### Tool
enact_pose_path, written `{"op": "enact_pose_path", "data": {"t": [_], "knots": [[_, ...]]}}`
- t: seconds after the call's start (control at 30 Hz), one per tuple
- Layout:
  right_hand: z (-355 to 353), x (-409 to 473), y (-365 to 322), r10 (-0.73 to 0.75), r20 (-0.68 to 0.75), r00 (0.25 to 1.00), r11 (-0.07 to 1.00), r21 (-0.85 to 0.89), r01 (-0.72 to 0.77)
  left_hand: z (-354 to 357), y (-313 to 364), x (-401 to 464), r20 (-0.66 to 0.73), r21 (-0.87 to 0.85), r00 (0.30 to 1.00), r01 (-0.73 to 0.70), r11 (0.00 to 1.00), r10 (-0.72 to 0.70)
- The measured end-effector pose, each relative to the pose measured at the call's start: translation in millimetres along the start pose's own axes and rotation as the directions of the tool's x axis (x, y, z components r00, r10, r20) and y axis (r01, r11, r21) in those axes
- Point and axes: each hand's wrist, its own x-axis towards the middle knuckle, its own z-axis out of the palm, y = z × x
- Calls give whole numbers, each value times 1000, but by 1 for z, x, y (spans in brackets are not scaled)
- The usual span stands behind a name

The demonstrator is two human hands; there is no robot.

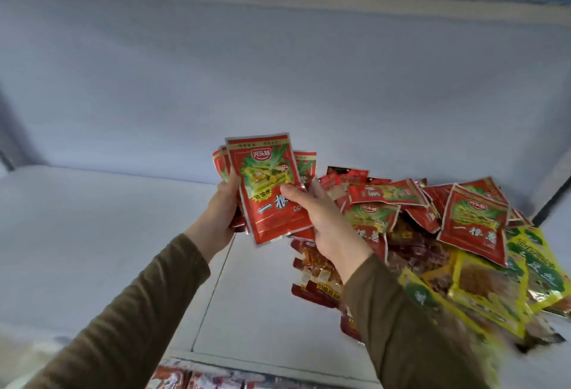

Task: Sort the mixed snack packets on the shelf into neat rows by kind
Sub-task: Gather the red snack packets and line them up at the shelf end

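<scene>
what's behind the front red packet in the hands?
More red packets of the same kind, their corners fanning out on both sides behind the front red packet, held by the left hand and right hand. Their count is hidden.

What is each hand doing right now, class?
Left hand: grips the fanned red snack packets from behind.
Right hand: thumb pinches the front packet of that same stack.
</scene>
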Motion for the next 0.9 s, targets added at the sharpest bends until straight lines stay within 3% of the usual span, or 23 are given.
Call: {"op": "enact_pose_path", "data": {"t": [0.17,0.37,0.63,0.9], "knots": [[98,21,23,110,25,994,993,36,-111,-91,24,-22,5,-155,1000,-8,988,9],[226,39,55,84,23,996,996,-29,-83,-221,37,-40,2,52,1000,24,998,-24],[329,74,70,115,79,990,986,-131,-104,-330,47,-21,20,42,993,118,992,-119],[414,131,112,154,82,985,988,-22,-153,-411,55,5,-158,25,982,111,994,-105]]}}
